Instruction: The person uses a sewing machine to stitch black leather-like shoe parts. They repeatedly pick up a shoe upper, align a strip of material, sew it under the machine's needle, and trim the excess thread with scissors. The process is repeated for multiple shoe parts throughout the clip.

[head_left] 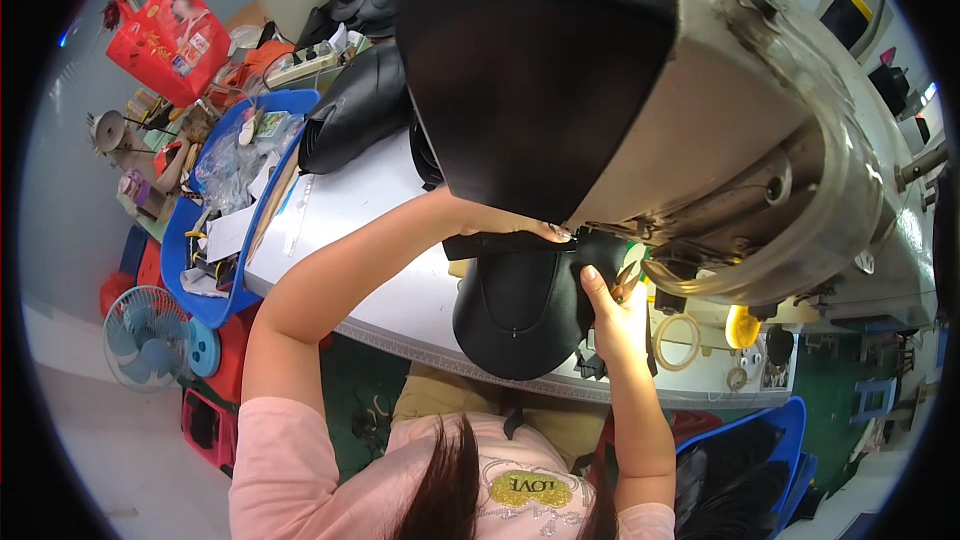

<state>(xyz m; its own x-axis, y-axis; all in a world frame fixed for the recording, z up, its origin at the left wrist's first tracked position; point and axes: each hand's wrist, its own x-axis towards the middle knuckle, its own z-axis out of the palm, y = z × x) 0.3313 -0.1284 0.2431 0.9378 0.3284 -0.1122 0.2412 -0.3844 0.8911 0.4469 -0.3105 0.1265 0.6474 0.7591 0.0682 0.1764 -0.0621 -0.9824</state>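
A black leather piece (520,315) with a rounded lower end and a stitched U-shaped line lies on the white table below the sewing machine's head (560,80). My left arm reaches across to its far edge. There my left hand (535,227), partly hidden behind the machine head, closes its fingers on the leather close to the needle area. My right hand (618,315) is at the piece's right edge, its thumb raised toward the leather. A small metal tool like thread snips (627,280) shows in its closed fingers, partly hidden.
A blue tray (205,290) of plastic bags and papers stands left of the white table (385,315). More black leather (355,105) lies at the back. A yellow spool (742,327) and a pale ring (677,342) sit right. A blue bin (790,440) holds black pieces; a fan (148,338) stands far left.
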